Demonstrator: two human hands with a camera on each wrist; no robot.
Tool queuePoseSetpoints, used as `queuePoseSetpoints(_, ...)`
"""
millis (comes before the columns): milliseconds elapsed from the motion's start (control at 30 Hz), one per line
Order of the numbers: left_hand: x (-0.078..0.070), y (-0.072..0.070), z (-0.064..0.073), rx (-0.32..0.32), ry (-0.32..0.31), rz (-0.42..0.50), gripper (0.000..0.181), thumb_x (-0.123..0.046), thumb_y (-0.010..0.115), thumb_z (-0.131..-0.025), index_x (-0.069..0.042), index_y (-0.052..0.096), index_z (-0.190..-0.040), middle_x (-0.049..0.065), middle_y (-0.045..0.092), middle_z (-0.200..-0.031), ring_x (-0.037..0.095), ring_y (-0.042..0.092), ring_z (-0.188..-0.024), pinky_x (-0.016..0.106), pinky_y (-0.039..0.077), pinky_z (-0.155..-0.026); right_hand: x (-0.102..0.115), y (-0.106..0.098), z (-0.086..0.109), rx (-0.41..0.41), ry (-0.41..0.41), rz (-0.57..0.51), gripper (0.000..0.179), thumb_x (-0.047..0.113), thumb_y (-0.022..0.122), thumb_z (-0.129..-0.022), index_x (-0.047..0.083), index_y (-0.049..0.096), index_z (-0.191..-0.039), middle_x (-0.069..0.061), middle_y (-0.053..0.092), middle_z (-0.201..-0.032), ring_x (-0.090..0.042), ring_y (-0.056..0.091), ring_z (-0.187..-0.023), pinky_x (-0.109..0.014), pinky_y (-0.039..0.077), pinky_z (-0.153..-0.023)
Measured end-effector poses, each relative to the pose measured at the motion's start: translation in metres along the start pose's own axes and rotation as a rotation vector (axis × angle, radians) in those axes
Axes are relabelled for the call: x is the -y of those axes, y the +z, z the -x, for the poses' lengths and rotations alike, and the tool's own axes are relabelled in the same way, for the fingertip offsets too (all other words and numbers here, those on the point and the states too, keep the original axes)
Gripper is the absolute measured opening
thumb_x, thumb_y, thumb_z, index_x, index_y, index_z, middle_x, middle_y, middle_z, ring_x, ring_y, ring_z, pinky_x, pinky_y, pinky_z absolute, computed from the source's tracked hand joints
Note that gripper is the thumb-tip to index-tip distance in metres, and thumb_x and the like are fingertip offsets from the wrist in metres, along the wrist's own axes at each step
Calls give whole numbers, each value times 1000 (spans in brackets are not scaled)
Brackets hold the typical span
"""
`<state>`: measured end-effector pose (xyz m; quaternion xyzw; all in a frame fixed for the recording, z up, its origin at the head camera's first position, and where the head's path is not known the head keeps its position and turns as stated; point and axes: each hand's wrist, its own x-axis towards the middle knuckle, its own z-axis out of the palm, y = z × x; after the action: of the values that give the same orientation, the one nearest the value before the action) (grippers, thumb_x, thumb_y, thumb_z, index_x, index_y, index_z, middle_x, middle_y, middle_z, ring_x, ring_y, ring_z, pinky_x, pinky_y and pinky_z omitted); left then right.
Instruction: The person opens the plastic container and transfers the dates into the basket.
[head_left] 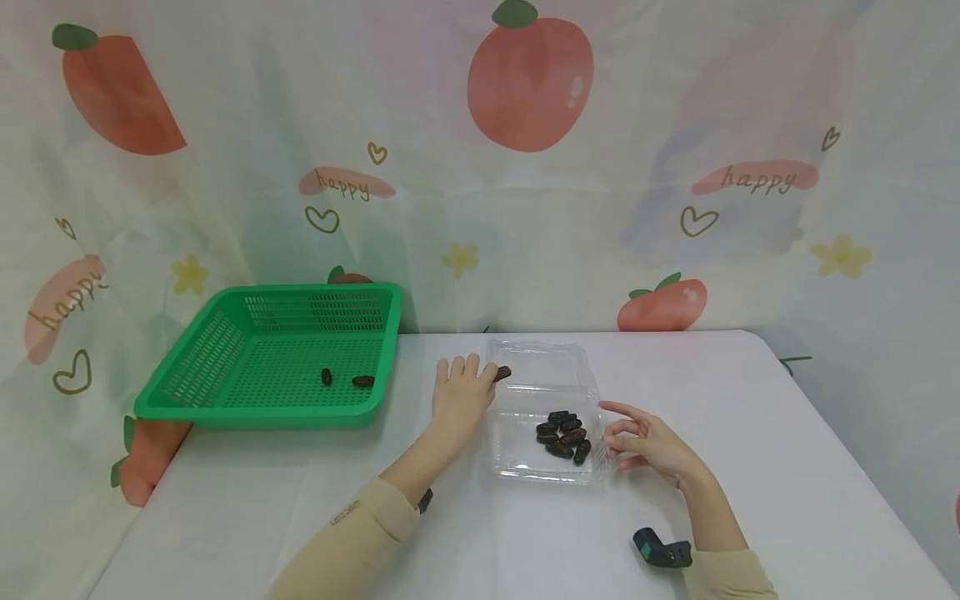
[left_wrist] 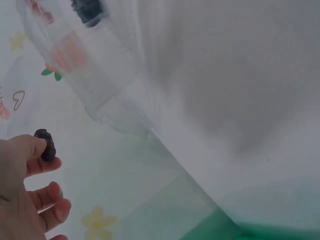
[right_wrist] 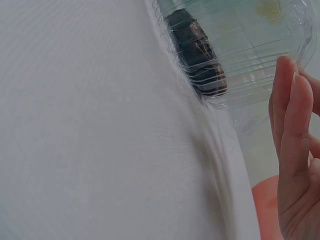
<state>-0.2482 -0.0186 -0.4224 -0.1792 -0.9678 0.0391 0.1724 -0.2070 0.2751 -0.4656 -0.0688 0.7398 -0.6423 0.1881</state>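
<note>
My left hand pinches a dark brown date between thumb and fingertip, over the left side of a clear plastic clamshell box. The box lies with its lid folded back toward the wall. Several wrinkled dates form a loose pile in the right part of its base. At the box's right side is my right hand, its fingers loosely bent with nothing in them. In the right wrist view its fingertips are right by the clear wall; whether they touch it I cannot tell.
A green slotted basket stands at the table's back left, with two dates on its floor near the right side. White cloth covers the table. A printed curtain hangs right behind the table's far edge.
</note>
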Motion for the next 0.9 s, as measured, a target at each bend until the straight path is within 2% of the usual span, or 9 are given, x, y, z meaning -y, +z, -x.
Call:
queuePoseSetpoints(267, 34, -6, 1, -190, -90, 20, 14, -30, 60, -88, -20, 55, -96, 3, 49, -87, 22, 45, -84, 38, 34, -79, 0, -1, -1, 1, 4, 10, 68, 8, 59, -88, -1, 20, -142, 2, 59, -86, -10, 60, -72, -26, 53, -58)
queuePoseSetpoints(367, 49, -9, 2, -219, -119, 17, 14, -29, 60, -88, -18, 54, -95, 5, 49, -87, 23, 45, -83, 39, 33, -78, 0, -1, -1, 0, 7, 13, 68, 8, 60, -88, -1, 20, -142, 2, 59, -86, -10, 60, -72, -27, 53, -58)
queuePoseSetpoints(433, 58, -11, 2, -214, -137, 15, 14, -29, 59, -89, -17, 54, -97, 6, 49, -89, 24, 45, -84, 39, 32, -77, 1, -1, -1, -2, 9, 13, 68, 8, 60, -88, -1, 20, -142, 2, 59, -86, -10, 60, -72, -27, 53, -58)
queuePoseSetpoints(633, 88, -14, 2, -124, -211, 68, 19, -26, 52, -94, -13, 53, -108, 11, 48, -97, 29, 44, -89, 44, 31, -84, 1, 0, 0, -2, 4, 6, 67, 7, 59, -88, -1, 20, -142, 2, 58, -86, -10, 61, -72, -27, 53, -58)
queuePoseSetpoints(900, 126, -6, 7, -91, -298, 120, 21, -24, 47, -96, -9, 51, -110, 16, 47, -100, 33, 42, -90, 48, 30, -84, 0, 0, 1, -14, 3, 24, 67, 8, 60, -87, -1, 22, -141, 1, 58, -86, -10, 60, -71, -27, 53, -58)
